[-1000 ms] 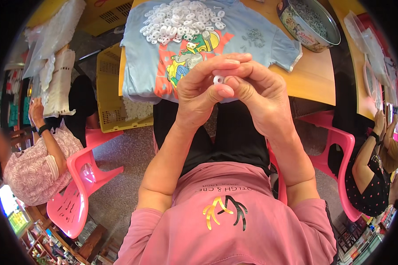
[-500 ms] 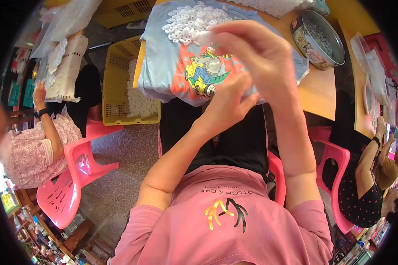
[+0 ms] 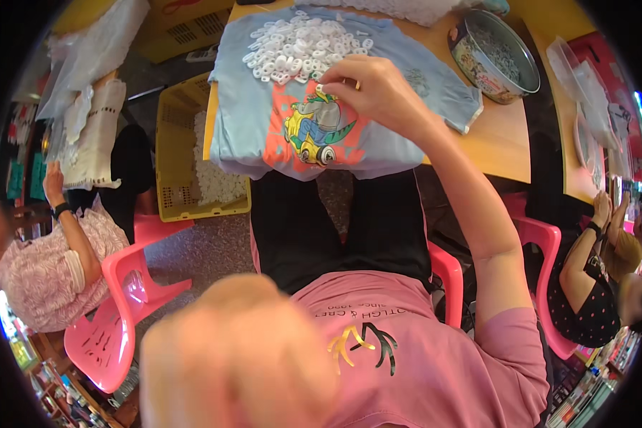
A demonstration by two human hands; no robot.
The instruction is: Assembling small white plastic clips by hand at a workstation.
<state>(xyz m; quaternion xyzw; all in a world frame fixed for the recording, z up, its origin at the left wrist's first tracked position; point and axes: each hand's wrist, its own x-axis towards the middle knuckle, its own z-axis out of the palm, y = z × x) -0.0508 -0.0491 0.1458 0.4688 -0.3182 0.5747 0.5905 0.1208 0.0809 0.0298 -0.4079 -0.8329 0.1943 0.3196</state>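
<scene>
**Right hand [image 3: 372, 87] at pile [image 3: 299, 44]; left hand [image 3: 239, 349] blocks lower view**

Tabletop [image 3: 503, 146]: biggest item, bare wood showing on the right side. Shirt [image 3: 234, 128], pale blue, lies spread on it and drapes over the near edge, print [image 3: 310, 134] face up.

Co-workers: one at left [image 3: 53, 267] in patterned pale clothing, one at right [image 3: 585, 303] in dark dotted clothing. Both well apart from the work.

Pink chairs: one at left [image 3: 125, 314], one at right [image 3: 546, 246], plus one [image 3: 447, 274] beside the wearer's black trousers [image 3: 292, 235].

Crate [image 3: 171, 153], yellow, just left of the tabletop and lower down. White parts inside.

White heap [image 3: 399, 6] at the far edge, cut off by the frame. Tin [image 3: 471, 65] right of the shirt, full of grey metal bits.

Pile: small white parts with holes, on the far half of the shirt, loosely spread at its edges.

Left hand: close to the camera, heavily blurred, covers part of the pink top. Can't tell its grip.

Right hand: over the shirt at the pile's near edge, partly covering the print. Grip has thumb and finger close together; can't tell whether a part is between them.

Smallest: scattered screws [image 3: 416, 82] on the shirt, just right of that hand.
</scene>
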